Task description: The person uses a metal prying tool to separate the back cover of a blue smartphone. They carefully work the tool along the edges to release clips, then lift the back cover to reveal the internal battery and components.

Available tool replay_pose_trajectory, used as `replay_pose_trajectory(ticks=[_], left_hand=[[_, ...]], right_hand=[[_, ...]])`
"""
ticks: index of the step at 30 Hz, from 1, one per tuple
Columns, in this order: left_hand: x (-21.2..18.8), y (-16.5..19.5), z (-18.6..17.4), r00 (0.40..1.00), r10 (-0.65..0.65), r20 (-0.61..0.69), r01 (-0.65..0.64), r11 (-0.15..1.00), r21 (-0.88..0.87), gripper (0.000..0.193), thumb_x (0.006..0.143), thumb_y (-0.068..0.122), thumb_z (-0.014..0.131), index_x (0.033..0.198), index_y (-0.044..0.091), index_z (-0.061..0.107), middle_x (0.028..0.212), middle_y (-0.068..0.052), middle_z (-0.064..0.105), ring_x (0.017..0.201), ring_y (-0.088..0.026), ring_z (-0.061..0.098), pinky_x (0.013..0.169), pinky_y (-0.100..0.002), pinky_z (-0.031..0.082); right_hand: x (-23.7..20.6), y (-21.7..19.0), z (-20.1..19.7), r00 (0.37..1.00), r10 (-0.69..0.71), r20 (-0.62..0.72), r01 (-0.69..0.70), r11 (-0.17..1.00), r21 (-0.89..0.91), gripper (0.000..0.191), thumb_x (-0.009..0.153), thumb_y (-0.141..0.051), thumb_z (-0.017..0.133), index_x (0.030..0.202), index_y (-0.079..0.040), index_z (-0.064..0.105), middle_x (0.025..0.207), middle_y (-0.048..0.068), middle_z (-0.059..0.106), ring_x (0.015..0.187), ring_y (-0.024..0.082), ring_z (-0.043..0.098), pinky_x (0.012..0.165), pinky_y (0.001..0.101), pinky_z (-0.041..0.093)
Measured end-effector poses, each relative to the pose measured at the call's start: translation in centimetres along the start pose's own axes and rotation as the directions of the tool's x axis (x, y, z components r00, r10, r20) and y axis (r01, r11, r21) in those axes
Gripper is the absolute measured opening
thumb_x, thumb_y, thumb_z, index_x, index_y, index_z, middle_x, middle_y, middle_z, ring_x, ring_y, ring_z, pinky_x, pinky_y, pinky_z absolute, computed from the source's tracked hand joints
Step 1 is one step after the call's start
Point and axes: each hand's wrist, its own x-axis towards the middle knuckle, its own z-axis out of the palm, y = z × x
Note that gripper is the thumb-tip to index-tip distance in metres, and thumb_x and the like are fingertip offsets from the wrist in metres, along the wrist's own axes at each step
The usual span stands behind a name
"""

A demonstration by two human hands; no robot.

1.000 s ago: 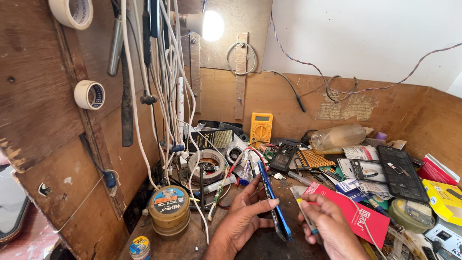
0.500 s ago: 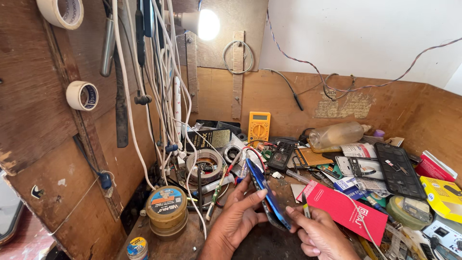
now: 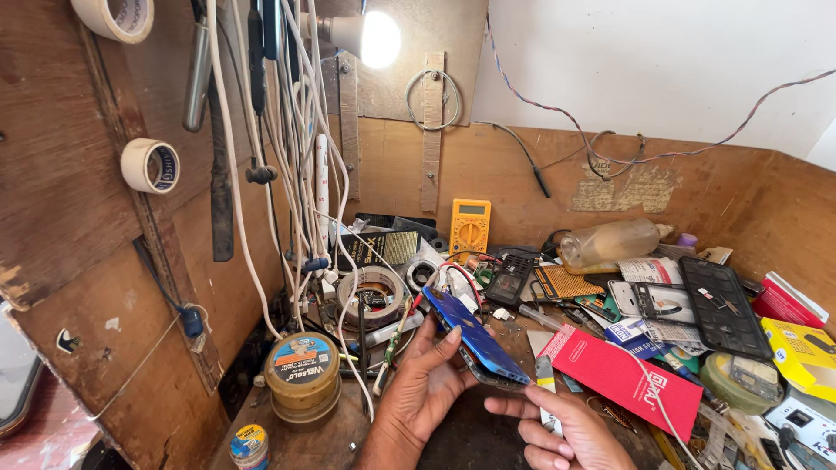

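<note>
My left hand (image 3: pixel 427 393) holds a blue phone (image 3: pixel 475 336) tilted on its edge, fingers along the phone's underside and thumb at its side. My right hand (image 3: pixel 566 435) sits just below and to the right of the phone, with a finger touching the phone's lower end and a thin pale tool (image 3: pixel 546 385) between its fingers. Both hands are low in the head view, over the front of a cluttered wooden workbench (image 3: pixel 344 435).
A round tin (image 3: pixel 302 370) and a small jar (image 3: pixel 249 442) stand at the front left. White cables (image 3: pixel 296 148) hang down the left wall beside tape rolls (image 3: pixel 150 165). A yellow multimeter (image 3: pixel 469 226), a plastic bottle (image 3: pixel 610 241), a red card (image 3: pixel 623 376) and several boxes crowd the bench.
The phone has turned from nearly edge-on to flatter, showing its blue back. My right hand has dropped lower and closer to the phone's bottom end. The view has shifted slightly.
</note>
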Motion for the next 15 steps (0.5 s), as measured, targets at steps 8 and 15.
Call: replay_pose_trajectory(ticks=[8, 15], left_hand=[[-0.1, 0.3, 0.5, 1.000, 0.017, 0.013, -0.017, 1.000, 0.025, 0.070, 0.087, 0.008, 0.069, 0.149, 0.017, 0.039, 0.130, -0.012, 0.062, 0.124, -0.029, 0.062, 0.099, -0.057, 0.051], [-0.3, 0.5, 1.1, 0.998, 0.063, -0.025, -0.062, 0.998, 0.026, 0.079, 0.083, 0.003, 0.071, 0.151, 0.020, 0.036, 0.130, -0.014, 0.061, 0.122, -0.030, 0.062, 0.099, -0.057, 0.053]], right_hand=[[1.1, 0.8, -1.6, 0.984, 0.038, 0.173, -0.069, 0.982, 0.178, 0.043, 0.099, -0.027, 0.048, 0.130, 0.002, 0.058, 0.113, 0.018, 0.070, 0.034, 0.003, 0.026, 0.028, 0.0190, 0.026], [0.6, 2.1, 0.5, 0.998, -0.013, 0.055, -0.003, 0.961, 0.277, 0.033, 0.099, -0.029, 0.052, 0.123, -0.008, 0.059, 0.118, 0.016, 0.070, 0.034, 0.004, 0.024, 0.027, 0.0198, 0.024]])
